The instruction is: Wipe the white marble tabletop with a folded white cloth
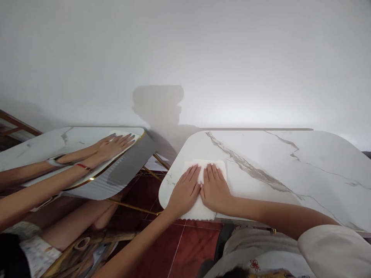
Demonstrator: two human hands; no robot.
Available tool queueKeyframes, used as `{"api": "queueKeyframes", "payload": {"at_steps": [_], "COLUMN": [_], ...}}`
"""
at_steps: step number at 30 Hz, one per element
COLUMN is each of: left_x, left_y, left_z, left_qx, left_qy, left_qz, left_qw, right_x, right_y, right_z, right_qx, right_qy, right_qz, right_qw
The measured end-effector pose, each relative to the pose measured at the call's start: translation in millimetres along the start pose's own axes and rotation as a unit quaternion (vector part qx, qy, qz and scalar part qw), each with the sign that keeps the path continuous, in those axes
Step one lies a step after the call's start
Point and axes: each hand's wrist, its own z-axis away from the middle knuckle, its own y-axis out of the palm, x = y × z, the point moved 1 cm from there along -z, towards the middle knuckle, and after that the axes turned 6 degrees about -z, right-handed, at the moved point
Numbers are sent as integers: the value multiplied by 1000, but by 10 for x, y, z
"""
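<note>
My left hand (186, 191) and my right hand (215, 189) lie flat side by side on a white wipe (203, 213). Their thumbs meet near its middle, and the fingers point away from me. Beneath is a white marble-patterned table (261, 150) with grey-brown veins and rounded corners. The wipe rests at the table's left end, its wavy near edge hanging slightly past the front edge. I cannot tell whether it is cloth or paper.
On the left, another person's hands (111, 147) press a white wipe on a second marble-patterned table (84, 133). A gap over the red tiled floor (174, 247) separates the tables. A pale wall (246, 58) stands behind both. Wooden chair parts (81, 245) are at lower left.
</note>
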Motion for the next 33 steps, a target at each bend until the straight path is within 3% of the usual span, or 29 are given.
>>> {"api": "queueKeyframes", "payload": {"at_steps": [6, 11, 16, 20, 27, 33], "left_x": [-377, -688, -804, -740, -361, -64], "left_y": [25, 97, 154, 283, 651, 813], "left_z": [261, 141, -386, -995, -1969, -2421], "left_qx": [-17, -17, 5, -19, -62, -20], "left_qy": [-47, -52, -11, -22, -15, -41], "left_qz": [-11, 1, 19, 24, 19, 14], "left_qw": [999, 999, 1000, 999, 998, 999], "right_x": [-66, -314, -745, -1195, -1729, -1919], "right_y": [-146, -310, -419, -469, -458, -300], "right_z": [307, 459, 322, -113, -1074, -1505], "right_qx": [12, 28, 25, 33, 51, 14], "right_qy": [-46, -41, -19, -20, 27, 45], "right_qz": [-15, -2, 27, 42, 58, 52], "right_qw": [999, 999, 999, 998, 997, 998]}}
